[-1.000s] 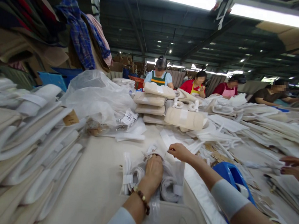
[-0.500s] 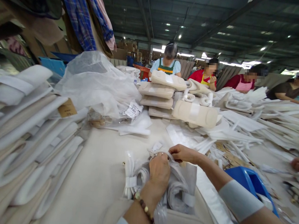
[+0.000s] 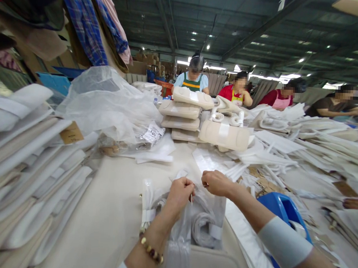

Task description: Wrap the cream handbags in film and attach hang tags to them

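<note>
My left hand (image 3: 181,191) is closed in a pinch on a thin cord, whose end shows below the fingertips. A short gap away, my right hand (image 3: 217,184) has its fingertips pressed together; what they hold, if anything, is too small to make out. Below both hands lies a bundle with a grey rolled strip (image 3: 204,230) bound by a white band, and clear plastic film (image 3: 178,248) runs down its middle. A white wrapped bundle (image 3: 147,205) stands left of my left wrist. Nearest me is a beige padded panel (image 3: 215,264).
Folded beige pieces (image 3: 179,123) are stacked ahead. Clear plastic sheeting (image 3: 109,103) heaps to the left of them, and wrapped panels (image 3: 41,163) pile up at far left. A blue holder with a roll (image 3: 282,211) stands under my right forearm. Several people work across the table.
My hands have come apart: the left moved left, off the rolled material, and now pinches a thin cord. The view has shifted slightly to the right.
</note>
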Demonstrator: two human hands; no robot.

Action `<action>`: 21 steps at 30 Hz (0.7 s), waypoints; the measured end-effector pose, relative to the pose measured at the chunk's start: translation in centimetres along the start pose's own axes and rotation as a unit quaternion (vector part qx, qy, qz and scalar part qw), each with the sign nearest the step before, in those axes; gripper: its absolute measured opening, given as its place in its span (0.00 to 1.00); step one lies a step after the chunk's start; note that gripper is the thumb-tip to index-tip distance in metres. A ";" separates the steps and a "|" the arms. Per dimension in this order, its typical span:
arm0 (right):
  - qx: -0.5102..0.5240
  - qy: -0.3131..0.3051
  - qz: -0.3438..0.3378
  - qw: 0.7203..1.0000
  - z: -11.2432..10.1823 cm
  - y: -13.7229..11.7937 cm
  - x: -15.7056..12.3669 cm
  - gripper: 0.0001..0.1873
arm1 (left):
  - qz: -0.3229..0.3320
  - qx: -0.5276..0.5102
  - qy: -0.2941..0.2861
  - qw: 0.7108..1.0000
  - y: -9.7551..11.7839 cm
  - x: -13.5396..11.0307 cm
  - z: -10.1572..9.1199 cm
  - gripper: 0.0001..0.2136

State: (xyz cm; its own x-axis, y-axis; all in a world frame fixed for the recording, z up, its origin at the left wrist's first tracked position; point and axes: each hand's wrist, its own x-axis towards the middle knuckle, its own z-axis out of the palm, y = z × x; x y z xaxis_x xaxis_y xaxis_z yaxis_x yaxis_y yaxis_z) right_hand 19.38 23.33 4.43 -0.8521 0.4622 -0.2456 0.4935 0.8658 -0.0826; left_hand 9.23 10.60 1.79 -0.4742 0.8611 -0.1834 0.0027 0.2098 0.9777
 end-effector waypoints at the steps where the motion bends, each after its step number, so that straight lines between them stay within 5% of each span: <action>1: -0.019 -0.001 0.002 1.000 -0.1 0.0 -0.2 0.12 | -0.009 -0.032 -0.010 0.999 0.2 -0.2 -0.1 0.04; 5: -0.050 0.008 0.011 0.999 -1.0 0.1 -0.9 0.04 | -0.011 -0.122 -0.026 0.992 0.6 -0.8 -0.6 0.05; 11: -0.015 0.037 0.048 0.998 -2.9 -0.4 -1.9 0.16 | 0.039 -0.208 -0.008 0.977 0.0 -0.9 -0.3 0.10; 16: 0.080 0.053 0.057 0.994 -4.0 -1.3 -1.8 0.14 | 0.022 -0.269 -0.024 0.963 -0.4 -0.7 -0.4 0.15; 21: 0.195 0.002 0.043 0.980 -3.2 -1.5 -2.0 0.11 | -0.002 -0.310 -0.033 0.950 -0.5 -0.9 -0.8 0.20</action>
State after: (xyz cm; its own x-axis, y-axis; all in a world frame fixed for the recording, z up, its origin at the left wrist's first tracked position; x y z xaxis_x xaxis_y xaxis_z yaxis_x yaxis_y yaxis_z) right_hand 19.80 21.69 8.17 -0.8045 0.5324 -0.2635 0.5923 0.6850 -0.4242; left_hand 8.94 9.33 1.59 -0.4169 0.8924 -0.1730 -0.5281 -0.0829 0.8452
